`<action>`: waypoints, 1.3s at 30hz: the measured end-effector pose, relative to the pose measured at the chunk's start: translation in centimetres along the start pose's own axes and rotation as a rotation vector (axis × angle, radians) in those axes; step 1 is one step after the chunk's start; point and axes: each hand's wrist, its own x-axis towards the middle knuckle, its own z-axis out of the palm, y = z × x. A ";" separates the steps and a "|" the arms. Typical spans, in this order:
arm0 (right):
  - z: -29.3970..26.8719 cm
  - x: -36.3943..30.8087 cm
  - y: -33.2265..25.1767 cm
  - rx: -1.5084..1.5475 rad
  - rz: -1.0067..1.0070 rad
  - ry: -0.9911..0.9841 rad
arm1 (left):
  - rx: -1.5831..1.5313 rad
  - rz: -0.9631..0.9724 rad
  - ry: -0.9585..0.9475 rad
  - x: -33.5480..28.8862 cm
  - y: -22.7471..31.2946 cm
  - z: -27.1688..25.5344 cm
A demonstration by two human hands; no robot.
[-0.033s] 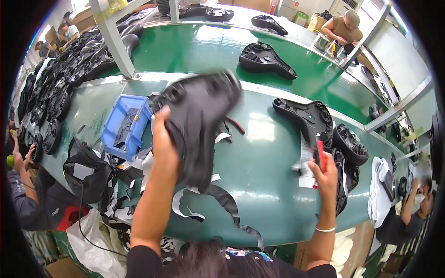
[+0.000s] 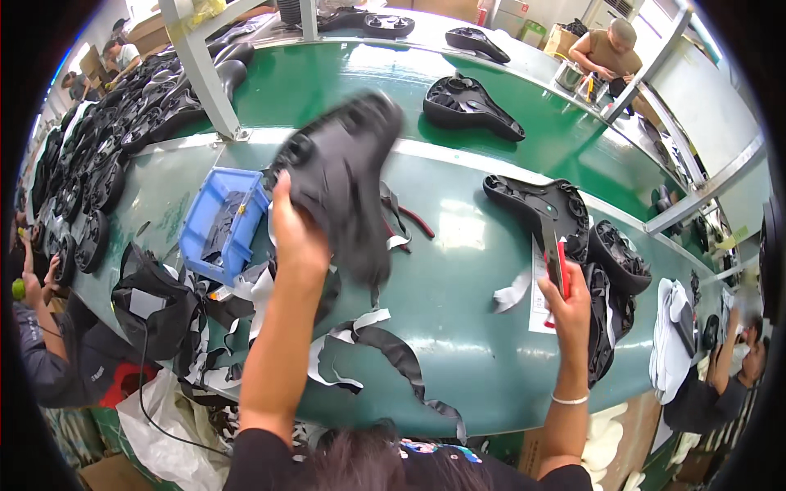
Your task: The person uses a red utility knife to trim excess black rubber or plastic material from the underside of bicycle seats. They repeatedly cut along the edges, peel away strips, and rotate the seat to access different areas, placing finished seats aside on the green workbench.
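Your left grip [image 2: 299, 233] grasps a black, saddle-shaped plastic-looking shell [image 2: 337, 164] by its edge above the smooth green counter [image 2: 458, 335]; your right grip [image 2: 572, 307] clasps a slim red-and-grey cutter [image 2: 564, 274], apart from it. You seem to be positioning the shell; cutting would call for holding it steady. Blur smears its contours, and it partly hides your left grip.

Held saddle [image 2: 340, 168] above worktable [image 2: 458, 368], tray [image 2: 247, 233] to its left — scraps [image 2: 223, 227] inside. Pliers [image 2: 417, 220] on worktable, strips [image 2: 393, 348] before them. Belt [image 2: 344, 90] behind worktable — second saddle [image 2: 471, 110] on it
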 end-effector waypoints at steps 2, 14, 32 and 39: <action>2.7 2.7 -0.8 0.140 -0.039 -0.011 | -0.249 -0.026 -0.523 5.4 -2.6 -3.5; 20.6 29.9 1.2 0.393 -0.061 -0.082 | 1.144 0.155 -0.826 -2.2 -12.6 -3.0; 3.2 0.1 0.0 -0.072 0.085 -0.533 | 0.230 -0.674 -0.581 -0.6 -8.4 -2.7; 0.8 -7.6 0.0 -0.107 -0.283 -0.249 | 0.866 -0.593 -0.474 -4.6 -4.9 -1.3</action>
